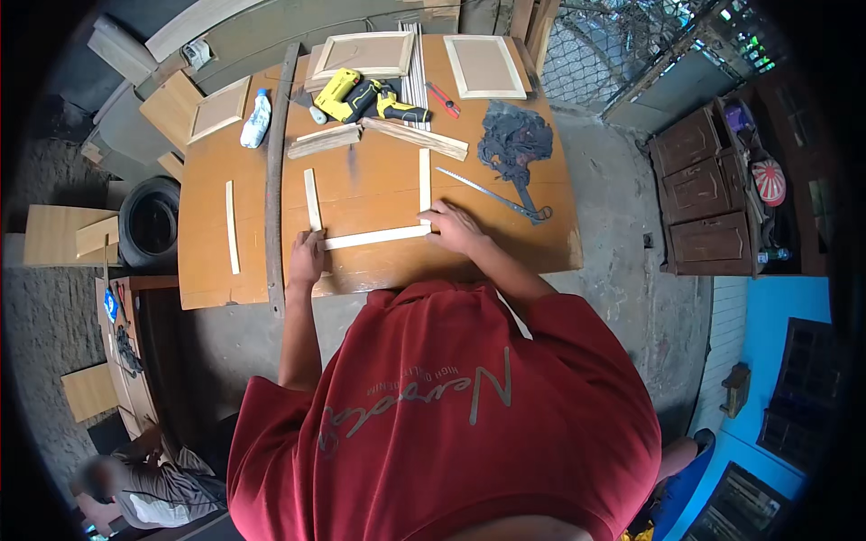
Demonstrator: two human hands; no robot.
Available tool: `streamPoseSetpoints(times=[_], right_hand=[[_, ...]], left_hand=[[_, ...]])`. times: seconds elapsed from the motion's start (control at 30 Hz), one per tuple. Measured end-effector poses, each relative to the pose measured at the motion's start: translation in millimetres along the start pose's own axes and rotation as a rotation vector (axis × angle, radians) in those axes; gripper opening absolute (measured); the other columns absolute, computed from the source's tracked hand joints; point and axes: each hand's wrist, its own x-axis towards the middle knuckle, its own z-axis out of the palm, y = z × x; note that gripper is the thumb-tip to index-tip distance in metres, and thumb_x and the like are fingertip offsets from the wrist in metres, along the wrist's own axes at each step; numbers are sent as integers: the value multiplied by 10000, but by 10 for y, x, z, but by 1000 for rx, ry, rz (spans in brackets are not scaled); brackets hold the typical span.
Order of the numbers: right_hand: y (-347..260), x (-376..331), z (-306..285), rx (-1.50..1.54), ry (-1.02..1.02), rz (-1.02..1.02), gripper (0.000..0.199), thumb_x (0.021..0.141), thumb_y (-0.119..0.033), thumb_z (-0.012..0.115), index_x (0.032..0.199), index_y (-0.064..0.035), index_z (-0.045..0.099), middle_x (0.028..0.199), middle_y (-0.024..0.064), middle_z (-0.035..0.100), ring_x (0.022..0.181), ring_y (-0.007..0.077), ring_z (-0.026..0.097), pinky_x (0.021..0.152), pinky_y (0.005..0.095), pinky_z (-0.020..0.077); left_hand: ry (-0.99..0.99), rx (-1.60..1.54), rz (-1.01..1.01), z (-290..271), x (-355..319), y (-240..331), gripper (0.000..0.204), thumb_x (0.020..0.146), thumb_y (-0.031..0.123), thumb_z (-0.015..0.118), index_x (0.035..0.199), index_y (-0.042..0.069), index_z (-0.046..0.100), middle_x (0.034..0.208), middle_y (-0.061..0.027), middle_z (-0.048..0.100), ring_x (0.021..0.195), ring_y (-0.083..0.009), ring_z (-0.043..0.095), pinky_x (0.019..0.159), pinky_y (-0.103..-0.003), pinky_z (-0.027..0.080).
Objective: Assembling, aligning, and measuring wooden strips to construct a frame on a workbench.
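Three pale wooden strips lie on the brown table as a U, its open side away from me. At the near left corner, my left hand (308, 259) is closed over the meeting ends of the left strip (313, 198) and the bottom strip (374, 238). My right hand (456, 226) grips the near right corner, where the right strip (425, 178) meets the bottom one. The hands partly hide both joints. A narrow saw blade (487, 192) with a dark handle lies just right of the right strip.
Beyond the strips lie two wood offcuts (415, 137), a yellow-black power tool (340, 96), a red cutter (443, 100) and a crumpled dark cloth (514, 135). Finished frames (484, 67) rest at the far edge. Leftward are a long bar (276, 180), a loose strip (232, 227) and a bottle (256, 120).
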Motion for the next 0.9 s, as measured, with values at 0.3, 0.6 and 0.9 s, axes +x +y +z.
streamPoseSetpoints(times=[0.3,0.6,0.9], right_hand=[[-24,-33,9,-72,24,-37,457,812,-218,770,1263,-166,711,1246,87,610,1230,315,581,1078,449,471],[-49,-58,19,-68,42,-52,436,818,-211,770,1247,-164,714,1236,78,615,1212,317,591,1065,448,477],[-69,-75,-6,-63,50,-57,422,829,-202,749,1248,-162,714,1228,84,613,1214,317,588,1065,451,477]], left_hand=[[73,-55,156,-69,41,-63,356,841,30,691,1192,74,736,1004,-155,636,852,-319,633,796,-400,540],[47,-55,158,-44,20,-101,379,836,-13,687,1200,78,739,1027,-121,636,783,-238,623,737,-349,531],[51,-113,103,-75,-21,24,391,810,-37,683,1182,70,738,988,-154,615,872,-343,624,832,-427,537]])
